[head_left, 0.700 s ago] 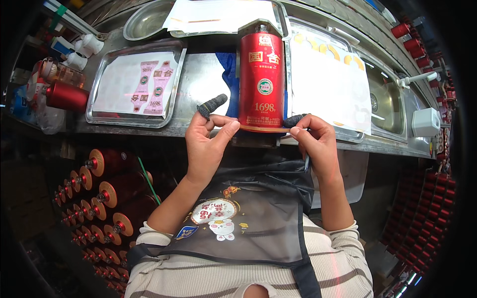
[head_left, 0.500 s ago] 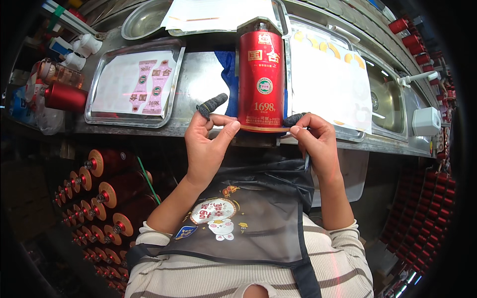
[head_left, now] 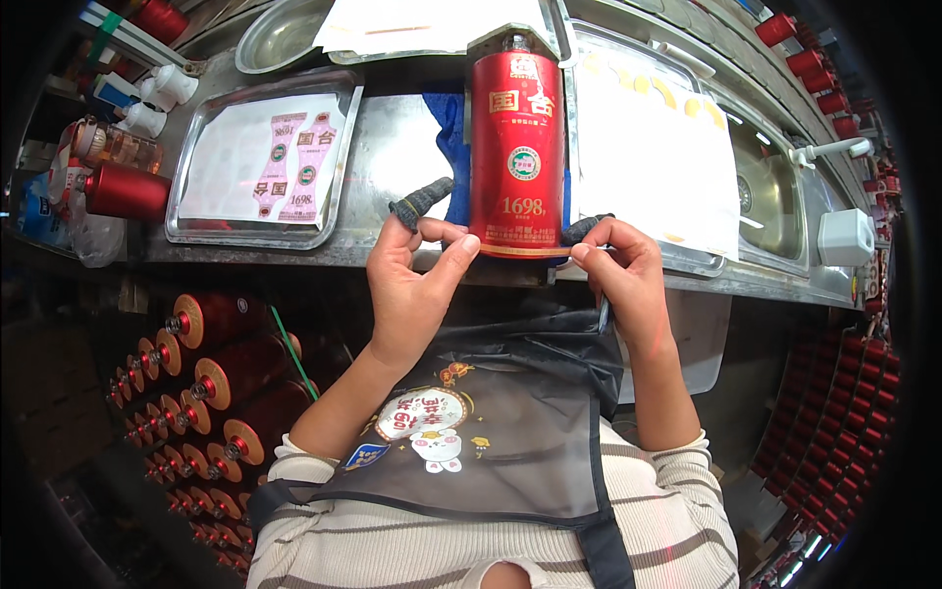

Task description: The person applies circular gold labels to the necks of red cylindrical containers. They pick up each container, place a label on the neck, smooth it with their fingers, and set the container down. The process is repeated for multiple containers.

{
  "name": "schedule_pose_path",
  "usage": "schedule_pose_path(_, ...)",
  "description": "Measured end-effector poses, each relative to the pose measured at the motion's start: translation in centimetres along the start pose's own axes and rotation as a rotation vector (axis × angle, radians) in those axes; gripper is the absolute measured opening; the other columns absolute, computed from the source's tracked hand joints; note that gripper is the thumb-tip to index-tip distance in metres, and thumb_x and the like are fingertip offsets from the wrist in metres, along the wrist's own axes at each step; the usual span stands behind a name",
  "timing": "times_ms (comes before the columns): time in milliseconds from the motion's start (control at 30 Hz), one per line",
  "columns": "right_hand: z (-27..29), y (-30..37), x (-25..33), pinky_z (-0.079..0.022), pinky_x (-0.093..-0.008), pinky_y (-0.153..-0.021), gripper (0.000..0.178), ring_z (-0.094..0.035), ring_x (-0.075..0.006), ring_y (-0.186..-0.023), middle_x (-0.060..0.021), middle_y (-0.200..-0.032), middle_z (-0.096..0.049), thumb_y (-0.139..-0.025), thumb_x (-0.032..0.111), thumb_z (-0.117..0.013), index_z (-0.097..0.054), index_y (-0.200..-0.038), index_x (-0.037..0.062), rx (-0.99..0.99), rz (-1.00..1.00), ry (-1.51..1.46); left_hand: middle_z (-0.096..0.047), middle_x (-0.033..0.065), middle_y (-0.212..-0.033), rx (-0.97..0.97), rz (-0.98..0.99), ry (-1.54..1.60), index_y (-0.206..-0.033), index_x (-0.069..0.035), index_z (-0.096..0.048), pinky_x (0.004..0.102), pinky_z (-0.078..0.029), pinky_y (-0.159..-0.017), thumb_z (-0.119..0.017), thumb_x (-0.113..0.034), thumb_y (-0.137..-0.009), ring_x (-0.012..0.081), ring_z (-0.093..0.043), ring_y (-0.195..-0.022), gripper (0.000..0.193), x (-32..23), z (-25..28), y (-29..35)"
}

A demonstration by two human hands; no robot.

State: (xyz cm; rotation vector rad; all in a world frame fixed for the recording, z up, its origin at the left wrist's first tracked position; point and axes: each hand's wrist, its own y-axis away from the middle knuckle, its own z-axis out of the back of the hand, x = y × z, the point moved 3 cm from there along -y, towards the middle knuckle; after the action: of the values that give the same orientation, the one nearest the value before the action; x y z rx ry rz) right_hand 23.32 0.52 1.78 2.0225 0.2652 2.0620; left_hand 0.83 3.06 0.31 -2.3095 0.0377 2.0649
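A red bottle (head_left: 518,118) with gold lettering and a round green-and-white emblem lies on its side, its base toward me. A thin gold strip (head_left: 525,252) crosses its lower edge. My left hand (head_left: 407,290) has its thumb and a finger closed at the strip's left end, against the bottle. My right hand (head_left: 633,280) pinches the strip's right end. A grey finger cot (head_left: 422,201) covers a raised left finger; another grey cot (head_left: 587,229) on the right hand touches the bottle's side. A slim dark tool (head_left: 603,312) sticks out below the right hand, its kind unclear.
To the left, a metal tray (head_left: 343,162) bears a sheet with pink labels (head_left: 287,167). A white sheet (head_left: 648,167) lies on the right tray, beside a sink (head_left: 756,196). Blue cloth (head_left: 451,133) sits under the bottle. Several red bottles (head_left: 235,383) are stacked below left.
The bottle has turned or tipped slightly and the gold strip now sits closer against its lower edge. Both hands have shifted very little.
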Motion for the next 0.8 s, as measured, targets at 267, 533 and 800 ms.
schedule_pose_path(267,-0.3,-0.2,-0.1,-0.032,-0.0191,-0.051,0.013,-0.044,-0.001,-0.057,0.0051,-0.067,-0.053,-0.087,0.009,-0.066,-0.058,-0.077,0.0051,-0.03,0.041,-0.008,-0.065,0.0014,-0.086,0.0,-0.022,-0.014,-0.122,0.003,-0.057,0.0263,-0.048,-0.086,-0.07,0.002,-0.087,0.0093,-0.06,-0.088,0.038,0.0,-0.2,0.0)
schedule_pose_path(533,-0.2,-0.2,-0.2,-0.038,-0.0178,-0.061,0.013,-0.052,-0.0009,-0.07,0.0017,-0.08,-0.061,-0.089,0.008,-0.067,-0.06,-0.079,0.0023,0.002,0.007,0.021,-0.064,0.0018,-0.086,0.007,0.011,0.013,-0.127,0.003,-0.056,0.0262,-0.048,-0.086,-0.07,0.001,-0.087,0.0093,-0.06,-0.089,0.043,0.2,-0.1,-0.1)
schedule_pose_path(800,-0.5,-0.6,-0.5,-0.035,-0.0176,-0.057,0.013,-0.05,-0.0004,-0.065,0.0027,-0.077,-0.059,-0.087,0.007,-0.068,-0.059,-0.079,0.0024,-0.006,0.004,0.085,-0.065,0.0015,-0.089,-0.004,0.017,0.003,-0.122,0.001,-0.059,0.0279,-0.047,-0.088,-0.069,0.0,-0.088,0.0097,-0.059,-0.09,0.035,1.0,0.1,0.0)
